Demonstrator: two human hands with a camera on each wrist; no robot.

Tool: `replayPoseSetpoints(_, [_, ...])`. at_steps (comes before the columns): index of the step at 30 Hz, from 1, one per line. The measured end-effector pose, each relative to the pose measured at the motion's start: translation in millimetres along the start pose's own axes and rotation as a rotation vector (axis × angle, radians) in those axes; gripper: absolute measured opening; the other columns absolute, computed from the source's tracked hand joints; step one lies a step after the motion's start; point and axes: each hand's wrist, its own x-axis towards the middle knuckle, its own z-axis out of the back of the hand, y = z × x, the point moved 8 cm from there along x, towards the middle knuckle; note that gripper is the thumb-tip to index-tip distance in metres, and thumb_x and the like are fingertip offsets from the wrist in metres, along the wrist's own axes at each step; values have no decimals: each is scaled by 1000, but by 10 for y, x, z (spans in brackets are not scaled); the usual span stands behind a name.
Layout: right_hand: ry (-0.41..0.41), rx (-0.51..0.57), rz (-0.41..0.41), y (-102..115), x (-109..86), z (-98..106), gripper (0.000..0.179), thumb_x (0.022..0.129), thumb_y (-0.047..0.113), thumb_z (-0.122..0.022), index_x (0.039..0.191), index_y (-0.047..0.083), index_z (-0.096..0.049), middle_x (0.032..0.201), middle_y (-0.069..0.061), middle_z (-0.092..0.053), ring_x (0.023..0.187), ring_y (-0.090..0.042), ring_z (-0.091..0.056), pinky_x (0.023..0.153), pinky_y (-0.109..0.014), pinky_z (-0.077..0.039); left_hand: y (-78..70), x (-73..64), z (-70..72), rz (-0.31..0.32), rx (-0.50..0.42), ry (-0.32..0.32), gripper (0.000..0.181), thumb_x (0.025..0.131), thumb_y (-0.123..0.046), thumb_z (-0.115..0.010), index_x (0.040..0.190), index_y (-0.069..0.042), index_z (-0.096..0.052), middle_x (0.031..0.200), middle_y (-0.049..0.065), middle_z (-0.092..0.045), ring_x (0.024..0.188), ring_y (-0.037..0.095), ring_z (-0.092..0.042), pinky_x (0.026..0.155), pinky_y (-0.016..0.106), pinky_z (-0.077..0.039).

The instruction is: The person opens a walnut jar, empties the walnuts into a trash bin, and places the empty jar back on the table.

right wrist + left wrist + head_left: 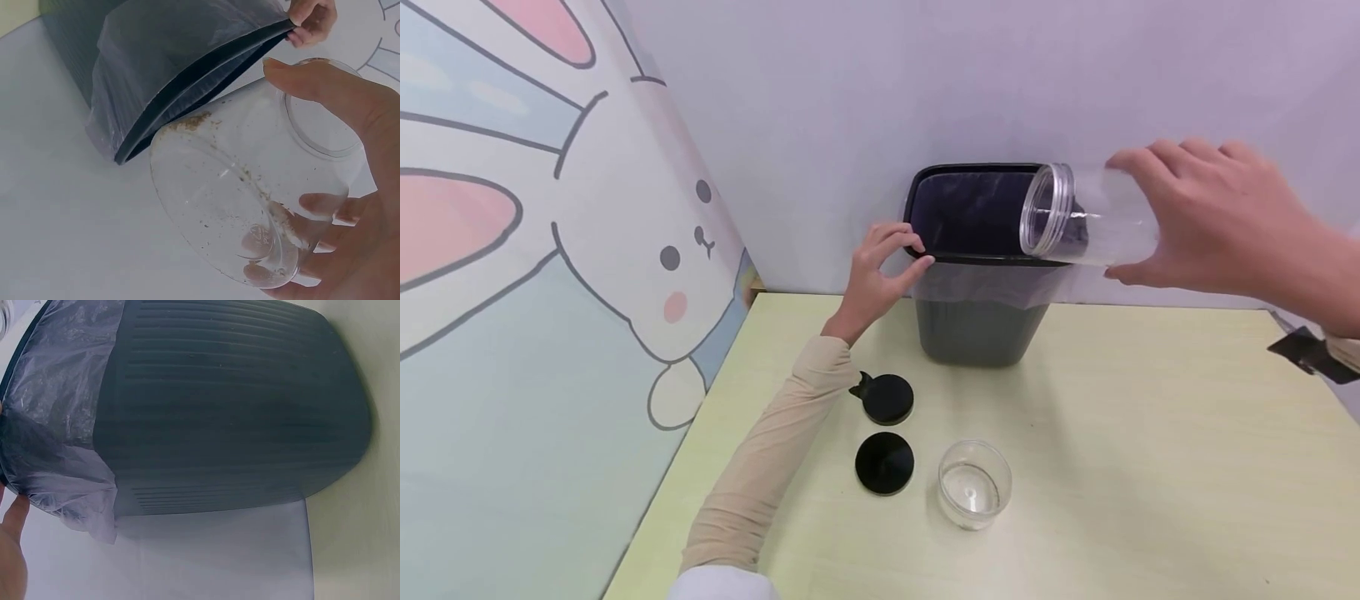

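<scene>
My left hand pinches the front left corner of the rim of a dark grey trash bin. A thin clear bag lines the bin and folds down over its outside. At the right, my right hand grips a clear plastic jar around its body. The jar lies on its side in the air, its threaded mouth facing left over the bin's right part. Brown crumbs cling to the jar wall in the right wrist view.
On the pale table, a clear round container stands uncovered before the bin. Left of it lie a round black lid and another black lid with a small tab. Walls stand behind and at left.
</scene>
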Motion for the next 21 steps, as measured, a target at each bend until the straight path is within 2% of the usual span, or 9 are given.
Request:
replayPoseSetpoints(5, [18,59,-46,-24,-42,-14,104,44,39,-90,129,1,-43,116,-29,-52,97,-47,-49,76,-61,-38,-249,65,58,-24,-4,-12,15,75,5,-75,86,3,-65,99,20,-60,99,33,-50,90,35,-41])
replayPoseSetpoints(8, [24,92,-71,-38,-73,-30,104,44,39,-90,129,2,-43,117,-30,-53,98,-48,-49,75,-63,-38,-334,90,79,-27,-5,-12,16,74,8,-74,85,5,-64,97,23,-59,98,35,-50,90,35,-41])
replayPoseSetpoints(13, [26,138,-117,-68,-148,-74,103,44,39,-91,128,3,-45,116,-27,-54,96,-47,-52,73,-63,-39,-360,82,82,-28,-14,-12,16,74,9,-74,84,6,-63,96,24,-59,98,36,-50,91,35,-42])
replayPoseSetpoints(21, [51,196,-187,-118,-257,-180,104,47,41,-91,131,4,-43,116,-24,-55,98,-41,-51,69,-61,-40,-308,59,89,-6,-15,-11,14,75,6,-74,85,5,-63,99,21,-59,102,35,-50,93,35,-41])
